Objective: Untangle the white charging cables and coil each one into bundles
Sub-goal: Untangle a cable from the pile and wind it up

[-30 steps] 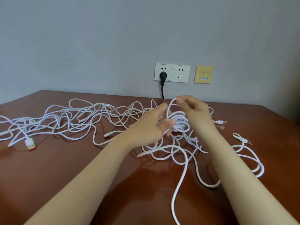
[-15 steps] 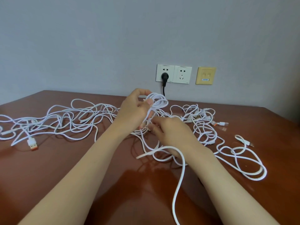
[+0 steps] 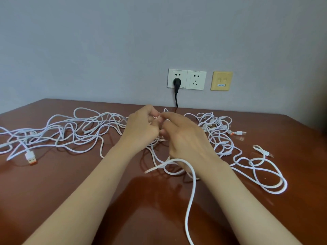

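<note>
The left hand [image 3: 141,129] and right hand [image 3: 184,138] are held fingertip to fingertip above the table [image 3: 70,183] with fingers curled in, though through the blur it cannot be told what, if anything, is pinched. The white cables [image 3: 79,137] are spread in loose tangles to either side of the hands, and one strand [image 3: 193,191] is arched just beside the right wrist. If a strand is pulled hard while loops are crossed, a knot is likely to be tightened, and that near strand could be snagged and dragged.
</note>
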### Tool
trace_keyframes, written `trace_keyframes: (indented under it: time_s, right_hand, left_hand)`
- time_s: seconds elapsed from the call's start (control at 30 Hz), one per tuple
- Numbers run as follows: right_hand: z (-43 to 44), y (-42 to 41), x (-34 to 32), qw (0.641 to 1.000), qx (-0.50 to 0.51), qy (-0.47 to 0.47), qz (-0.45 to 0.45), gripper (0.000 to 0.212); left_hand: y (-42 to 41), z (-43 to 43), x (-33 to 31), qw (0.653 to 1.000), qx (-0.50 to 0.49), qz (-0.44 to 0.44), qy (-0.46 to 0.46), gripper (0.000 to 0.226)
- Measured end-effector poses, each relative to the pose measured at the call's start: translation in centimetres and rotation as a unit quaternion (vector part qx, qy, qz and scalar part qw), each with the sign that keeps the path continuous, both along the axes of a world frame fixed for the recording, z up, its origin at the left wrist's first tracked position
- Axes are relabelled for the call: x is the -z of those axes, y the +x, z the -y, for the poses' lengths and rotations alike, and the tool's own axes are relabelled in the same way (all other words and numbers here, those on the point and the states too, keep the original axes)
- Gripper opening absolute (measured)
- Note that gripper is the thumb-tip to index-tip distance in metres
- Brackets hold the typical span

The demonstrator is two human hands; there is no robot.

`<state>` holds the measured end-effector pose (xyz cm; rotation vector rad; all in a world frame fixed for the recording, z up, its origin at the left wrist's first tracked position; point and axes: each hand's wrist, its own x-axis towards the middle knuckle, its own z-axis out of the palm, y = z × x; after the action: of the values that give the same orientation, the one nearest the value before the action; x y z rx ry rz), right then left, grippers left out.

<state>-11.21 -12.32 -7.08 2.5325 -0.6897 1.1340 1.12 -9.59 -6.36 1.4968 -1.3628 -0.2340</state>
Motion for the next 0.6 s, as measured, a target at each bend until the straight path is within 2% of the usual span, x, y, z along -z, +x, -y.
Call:
trace_keyframes:
  time_s: [0.1,0.2,0.4,0.5,0.6]
  right_hand:
    - [0.8,-0.6,0.0,0.998,0.006,0.065,0.027,0.020]
    - [1.6,-1.3,-0.3,0.984,-0.018,0.146,0.096,0.030]
    - [1.5,-1.9,-1.4,0.958,-0.058,0.224,0.169,0.016]
    - [1.5,-2.8,-2.2,0.920,-0.089,0.330,0.191,0.026]
    - [1.6,-3.4,-2.9,0.858,-0.118,0.446,0.224,0.023]
  left_hand:
    - [-0.7,-0.1,0.4,0.998,0.047,0.041,0.028,0.026]
    - [-0.9,0.1,0.7,0.995,0.094,0.001,0.040,0.026]
    - [-0.9,-0.1,0.4,0.987,0.155,-0.040,0.031,0.026]
    - [-0.9,-0.3,0.4,0.982,0.179,-0.048,0.028,0.028]
    - [-1.1,-0.4,0.3,0.976,0.208,-0.063,0.015,0.026]
